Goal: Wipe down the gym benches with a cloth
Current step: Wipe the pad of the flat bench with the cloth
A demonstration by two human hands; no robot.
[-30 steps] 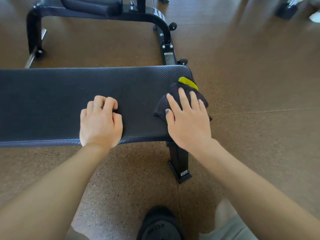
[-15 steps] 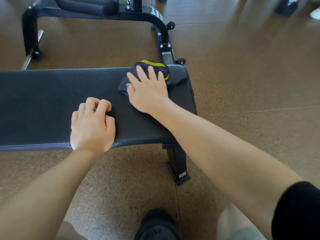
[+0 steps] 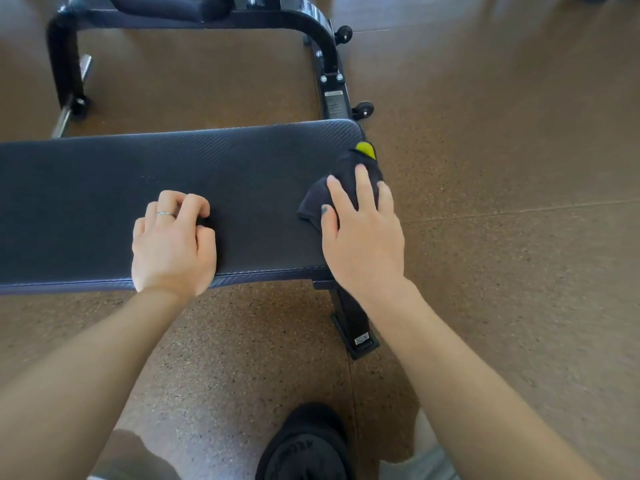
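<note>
Head view: one wide look down at both bare arms reaching forward across the middle of the frame.
Surface: dark padded gym bench (image 3: 104, 202) runs from the left edge to right of centre, its rounded end toward the right.
Cloth: dark cloth (image 3: 346, 181) with a yellow-green patch sits bunched at the right end of the surface, right of centre, part of it hanging over the end.
Right hand: right hand (image 3: 363, 244) lies palm down on the cloth, fingers (image 3: 363, 185) straight and spread, pressing it flat onto the padding; nothing is curled round it.
Left hand: left hand (image 3: 173, 244) rests on the near half of the surface, left of centre, fingers clenched under into a loose fist, grasping nothing, a thin ring (image 3: 164, 213) on one finger.
Gap: the two hands are near each other but apart, bare padding between them.
Bench leg: black metal leg (image 3: 353, 323) drops to the floor under the right wrist.
Upper frame: a second machine's black frame (image 3: 322, 39) with small wheels stands beyond the surface, touching nothing on it.
Floor: brown speckled floor (image 3: 502, 271) all around.
Bottom centre: a black shoe (image 3: 304, 448) pokes in.
</note>
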